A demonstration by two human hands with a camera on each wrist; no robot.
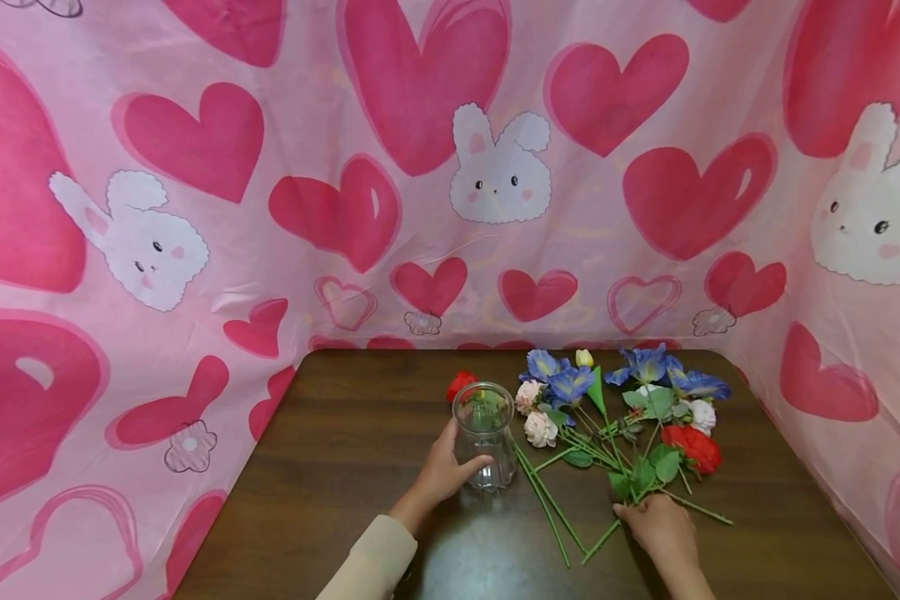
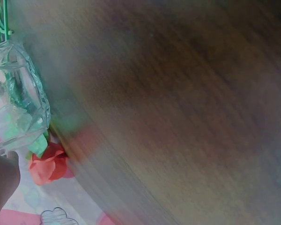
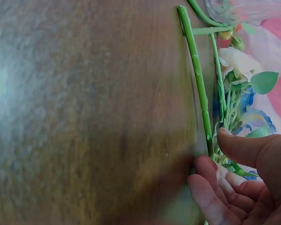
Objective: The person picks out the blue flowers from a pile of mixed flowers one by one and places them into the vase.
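Note:
A clear glass vase (image 1: 487,454) stands upright on the table, and my left hand (image 1: 450,462) holds it from the left, thumb across its front. Part of its ribbed glass (image 2: 30,89) shows in the left wrist view. At the right, my right hand (image 1: 662,533) is low over a spread of artificial flowers. A green flower stem (image 3: 200,84) runs between its thumb and curled fingers in the right wrist view; how firmly they pinch it is hard to see. Near this hand are a red flower (image 1: 693,448) and green leaves (image 1: 666,467).
Blue irises (image 1: 558,375), pale pink flowers (image 1: 540,429) and a yellow tulip bud (image 1: 584,358) lie right of the vase, their stems crossing. Another red flower (image 1: 461,383) lies behind the vase. The brown wooden table (image 1: 330,467) meets a pink heart-patterned cloth (image 1: 420,250) at its back and sides.

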